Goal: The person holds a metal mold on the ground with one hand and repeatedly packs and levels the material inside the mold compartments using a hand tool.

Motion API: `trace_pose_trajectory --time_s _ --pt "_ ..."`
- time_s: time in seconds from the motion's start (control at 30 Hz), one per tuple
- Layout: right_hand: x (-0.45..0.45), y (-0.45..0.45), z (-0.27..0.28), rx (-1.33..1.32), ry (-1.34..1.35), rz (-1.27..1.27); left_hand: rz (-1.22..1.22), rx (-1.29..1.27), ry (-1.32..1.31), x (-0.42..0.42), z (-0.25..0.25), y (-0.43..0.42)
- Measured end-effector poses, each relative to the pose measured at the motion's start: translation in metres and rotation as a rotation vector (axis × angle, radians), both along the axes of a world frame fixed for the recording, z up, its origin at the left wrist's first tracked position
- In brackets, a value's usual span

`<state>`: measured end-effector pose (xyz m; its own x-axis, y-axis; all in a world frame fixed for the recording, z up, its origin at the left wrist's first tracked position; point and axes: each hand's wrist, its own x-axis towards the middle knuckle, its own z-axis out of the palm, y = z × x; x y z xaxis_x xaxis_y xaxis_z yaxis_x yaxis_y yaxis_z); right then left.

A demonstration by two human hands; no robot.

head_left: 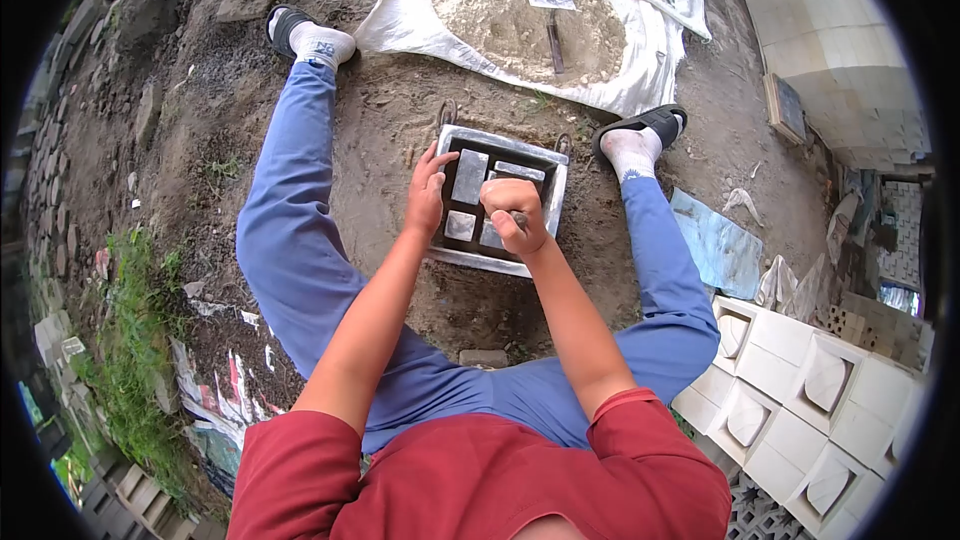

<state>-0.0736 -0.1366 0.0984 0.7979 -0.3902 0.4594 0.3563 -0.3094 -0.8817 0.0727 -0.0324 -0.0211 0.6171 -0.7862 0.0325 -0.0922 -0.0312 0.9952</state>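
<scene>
A square metal mould (498, 262) with several raised grey blocks inside sits on the dirt between my legs. My left hand (427, 198) rests on the mould's left rim, its fingers apart and reaching over the edge. Above the right part of the mould, my right hand (516, 215) is closed in a fist around a dark rod-like handle (519, 220). The rest of that tool is hidden under the fist. Metal loops (447, 114) stand at the mould's far corners.
Beyond the mould, a white sack (640, 92) bears a pile of pale sand (480, 5) with a trowel (554, 40) on it. White patterned blocks (790, 355) stand at the right. Grass (135, 340) and rubble lie at the left.
</scene>
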Motion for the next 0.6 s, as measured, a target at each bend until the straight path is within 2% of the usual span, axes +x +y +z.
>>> trace_pose_trajectory --time_s 0.17,0.23,0.33,0.6 --pt "-0.009 0.006 -0.002 0.098 0.057 -0.035 -0.017 -0.027 0.026 0.003 0.003 0.002" --pt "-0.016 0.014 -0.001 0.252 0.092 0.035 -0.009 -0.042 0.027 0.001 0.002 0.002" --pt "-0.021 0.029 0.008 0.123 0.130 0.081 -0.022 -0.043 0.001 0.002 -0.001 0.003" --pt "-0.016 0.068 0.009 0.149 0.208 -0.032 -0.016 -0.040 0.020 0.002 -0.002 0.002"
